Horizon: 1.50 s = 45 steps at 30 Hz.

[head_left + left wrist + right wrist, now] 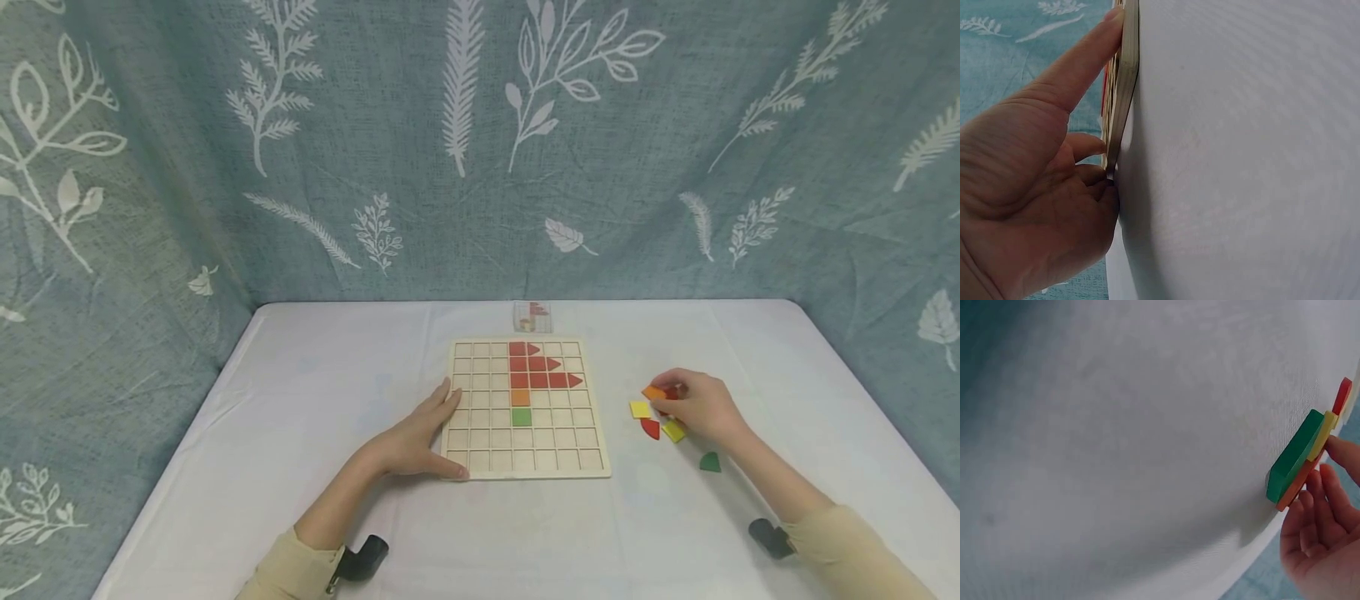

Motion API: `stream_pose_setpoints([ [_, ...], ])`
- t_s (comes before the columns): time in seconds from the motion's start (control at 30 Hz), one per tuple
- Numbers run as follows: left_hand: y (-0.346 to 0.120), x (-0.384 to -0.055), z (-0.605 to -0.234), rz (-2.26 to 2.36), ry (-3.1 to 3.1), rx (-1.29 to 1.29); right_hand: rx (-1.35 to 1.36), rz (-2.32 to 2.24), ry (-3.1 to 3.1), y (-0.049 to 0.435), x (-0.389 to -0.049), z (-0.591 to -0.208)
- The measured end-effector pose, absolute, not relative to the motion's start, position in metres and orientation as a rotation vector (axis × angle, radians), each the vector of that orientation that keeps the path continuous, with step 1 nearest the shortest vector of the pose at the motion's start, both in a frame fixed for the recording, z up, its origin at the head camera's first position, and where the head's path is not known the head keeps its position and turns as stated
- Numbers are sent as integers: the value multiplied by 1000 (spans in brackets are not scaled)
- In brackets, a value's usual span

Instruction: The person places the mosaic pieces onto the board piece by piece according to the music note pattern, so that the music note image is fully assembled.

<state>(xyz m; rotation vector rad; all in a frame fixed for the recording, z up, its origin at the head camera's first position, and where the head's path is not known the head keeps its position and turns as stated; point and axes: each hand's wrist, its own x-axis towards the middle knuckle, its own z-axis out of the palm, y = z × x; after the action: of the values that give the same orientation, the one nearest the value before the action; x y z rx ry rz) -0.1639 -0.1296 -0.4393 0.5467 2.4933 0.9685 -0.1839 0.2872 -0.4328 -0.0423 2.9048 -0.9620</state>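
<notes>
In the head view, a pale wooden grid board (487,437) lies on the table with red pieces (538,381), an orange square (520,398) and a green square (521,417) on it. My left hand (416,442) rests at its left side, thumb at the near left corner and fingers spread along the left edge. To the right of the board, my right hand (701,404) pinches an orange piece (652,392) between thumb and finger. Beside it lie yellow squares (640,410), a red rounded piece (650,428) and a green rounded piece (709,462). More red shows partly hidden under the hand.
Behind the board stands a small clear-looking card or holder (532,317) with a printed pattern. The table has a white cloth (337,350), and a blue-green leaf-print curtain (420,150) hangs behind it. Black wrist cameras (363,558) sit on both forearms.
</notes>
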Motion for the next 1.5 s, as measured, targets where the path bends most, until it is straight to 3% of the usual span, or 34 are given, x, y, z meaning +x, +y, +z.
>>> stream_pose_setpoints([
  [0.4, -129, -163, -440, 972, 2493, 551, 6, -1115, 2847, 279, -181, -433],
  [0.7, -130, -164, -442, 973, 2501, 552, -52, -1395, 2627, 239, -176, -430],
  [1.17, -130, -164, -444, 970, 2504, 557, -565, -1179, 2586, 168, -165, -442],
  [1.5, -131, -164, -443, 972, 2499, 566, -919, -1125, 2626, 150, -164, -442],
])
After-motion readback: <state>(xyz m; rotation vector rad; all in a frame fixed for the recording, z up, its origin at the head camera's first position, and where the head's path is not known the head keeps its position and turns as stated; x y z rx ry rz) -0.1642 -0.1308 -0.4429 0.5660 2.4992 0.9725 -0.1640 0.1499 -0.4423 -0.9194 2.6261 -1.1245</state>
